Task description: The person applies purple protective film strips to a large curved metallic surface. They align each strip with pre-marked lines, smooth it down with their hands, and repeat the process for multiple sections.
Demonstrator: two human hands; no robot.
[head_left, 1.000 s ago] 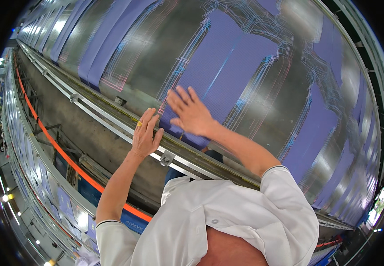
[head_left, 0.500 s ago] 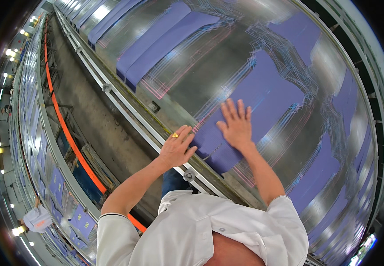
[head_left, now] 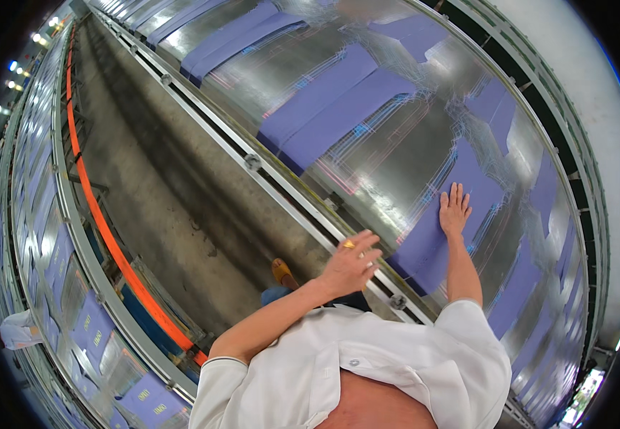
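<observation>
My right hand (head_left: pixel 454 209) lies flat, fingers spread, on a purple fabric panel (head_left: pixel 435 236) that rests on a shiny metal table (head_left: pixel 396 150). My left hand (head_left: pixel 353 263) hovers with fingers apart over the table's metal edge rail (head_left: pixel 281 186), holding nothing; a ring shows on one finger. Both bare forearms come out of short white sleeves at the bottom of the view.
More purple panels (head_left: pixel 338 107) lie in rows along the metal table. A grey concrete aisle (head_left: pixel 152 186) runs to the left of the rail, bordered by an orange bar (head_left: pixel 109 243) and another long table with purple pieces (head_left: pixel 88 329). My orange shoe (head_left: pixel 281 272) shows below.
The view has swung along the table. My right hand has stretched farther out and flattened onto a purple panel; my left hand stays near the rail, now lower beside it.
</observation>
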